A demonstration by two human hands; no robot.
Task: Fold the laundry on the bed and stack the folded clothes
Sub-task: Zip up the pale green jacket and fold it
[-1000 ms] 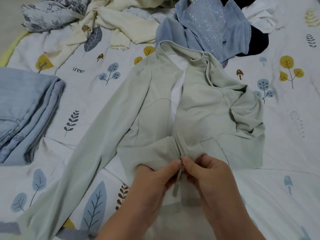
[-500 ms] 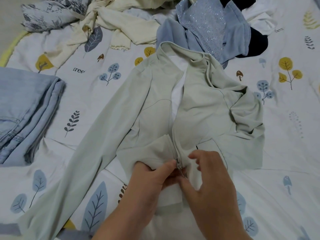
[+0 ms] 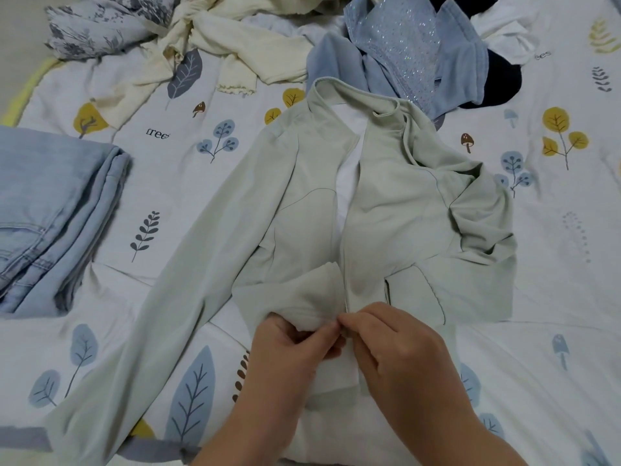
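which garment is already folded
The jeans at the left edge, folded flat in layers; the green jacket lies spread open, the rest heaped at the top.

Jacket [image 3: 396,210] lies front-up in middle of bed [image 3: 554,348], collar at far end, hem nearest. One sleeve [image 3: 141,331] runs out to near left; other is bunched at right. Left hand [image 3: 289,351] & right hand [image 3: 400,348] meet at hem, on zip. Folded jeans [image 3: 50,210] sit well left of jacket. Unfolded clothes pile [image 3: 336,38] lies behind, touching collar.
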